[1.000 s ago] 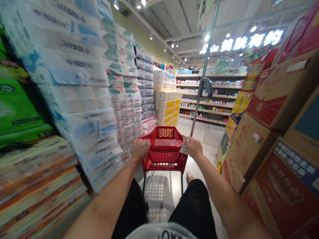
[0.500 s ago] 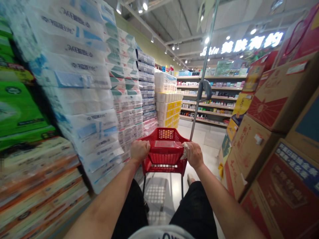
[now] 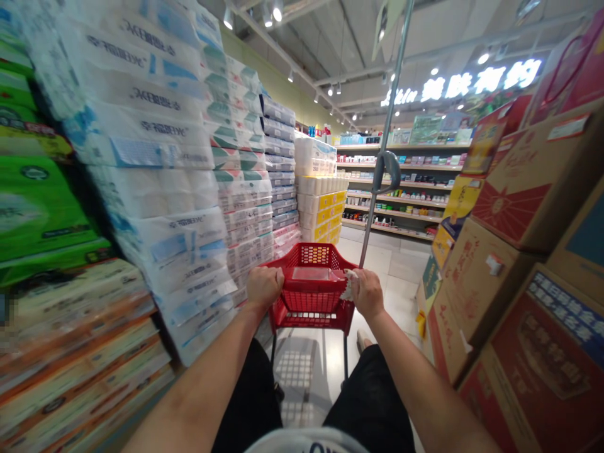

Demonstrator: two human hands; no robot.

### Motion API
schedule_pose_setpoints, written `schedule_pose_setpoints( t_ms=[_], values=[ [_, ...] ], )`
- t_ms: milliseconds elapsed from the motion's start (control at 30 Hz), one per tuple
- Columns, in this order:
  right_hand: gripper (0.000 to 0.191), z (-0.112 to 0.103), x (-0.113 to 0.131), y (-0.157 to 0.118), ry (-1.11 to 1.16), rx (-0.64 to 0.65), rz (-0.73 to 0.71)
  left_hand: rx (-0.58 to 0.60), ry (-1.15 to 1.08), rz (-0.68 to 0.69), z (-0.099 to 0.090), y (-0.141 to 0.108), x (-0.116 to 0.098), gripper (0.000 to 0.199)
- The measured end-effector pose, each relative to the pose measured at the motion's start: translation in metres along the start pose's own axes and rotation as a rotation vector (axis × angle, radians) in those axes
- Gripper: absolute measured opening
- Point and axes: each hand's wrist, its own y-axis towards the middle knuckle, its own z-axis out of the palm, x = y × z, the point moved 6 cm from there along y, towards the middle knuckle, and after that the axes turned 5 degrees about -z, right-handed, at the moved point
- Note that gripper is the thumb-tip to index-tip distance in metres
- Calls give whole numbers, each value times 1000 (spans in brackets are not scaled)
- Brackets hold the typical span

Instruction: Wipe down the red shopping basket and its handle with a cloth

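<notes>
- Red plastic shopping cart (image 3: 312,303) stands directly ahead of the wearer on the pale floor, its mesh basket between the two forearms.
- I see the left grip (image 3: 265,287) clenched around the left end of the red handle bar (image 3: 309,275).
- At the bar's right end, the right grip (image 3: 370,293) is closed on a crumpled whitish cloth or tissue (image 3: 348,287); I cannot tell which.
- I judge the cart stiff and fairly light, though its smooth plastic may feel slippery; both ends of the bar look the best places to hold.
- Beyond the right grip rises a slim grey metal pole (image 3: 374,207) with a grey plastic loop; I cannot make out its foot.
- White-and-blue plastic-wrapped packs (image 3: 165,148) on the left seem to read 幸福阳光, some upside down.
- Farther off, a glowing white sign (image 3: 484,81) reads "Skin 美肤有约".
- Brown-and-red cardboard cartons (image 3: 516,192) on the right carry lettering mostly too blurred for me to read.
</notes>
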Motion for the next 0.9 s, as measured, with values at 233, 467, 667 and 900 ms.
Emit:
schedule_pose_setpoints(
  t_ms=[233, 467, 667, 900],
  values=[
    [49, 18, -1, 28, -221, 576, 155, -4, 1, -15, -1, 1, -7, 49],
    [22, 25, 10, 42, -190, 798, 27, -45, -13, -38, 0, -2, -1, 49],
    [40, 3, 31, 14, -252, 264, 117, -39, -12, -29, 1, -2, -2, 48],
    [36, 19, 23, 34, -207, 519, 194, -24, 1, -29, 0, -2, -7, 48]
  ],
)
